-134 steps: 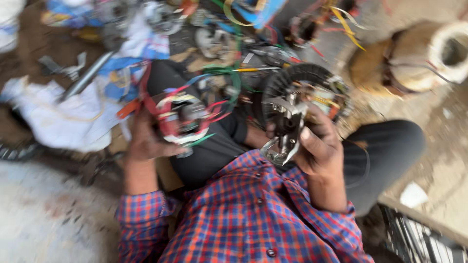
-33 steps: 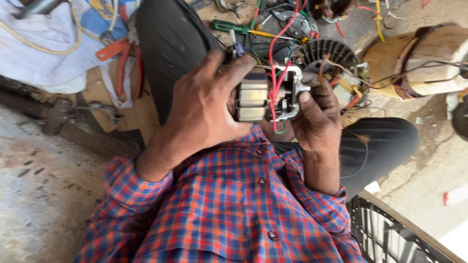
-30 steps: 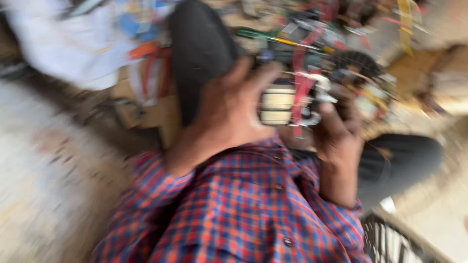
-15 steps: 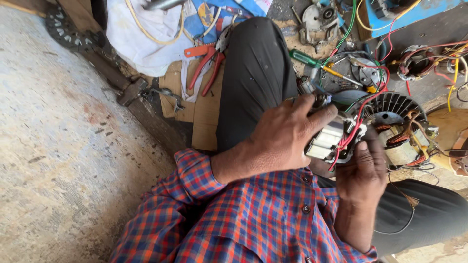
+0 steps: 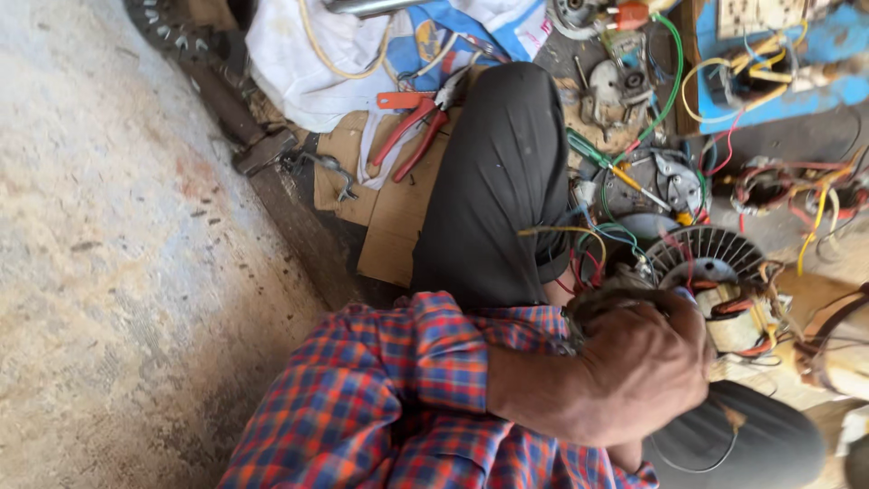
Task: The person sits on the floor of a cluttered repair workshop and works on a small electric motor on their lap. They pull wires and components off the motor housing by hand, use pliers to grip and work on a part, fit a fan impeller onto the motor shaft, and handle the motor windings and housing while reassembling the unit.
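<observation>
My left hand (image 5: 634,367) is clenched over the small wound motor core (image 5: 738,321) in my lap, beside the ribbed metal fan housing (image 5: 704,258); I cannot tell what my right hand does, hidden beneath. The core's smooth laminated steel could slip on my knee, and its thin red and yellow wires (image 5: 588,244), looped loosely, could snag my fingers.
</observation>
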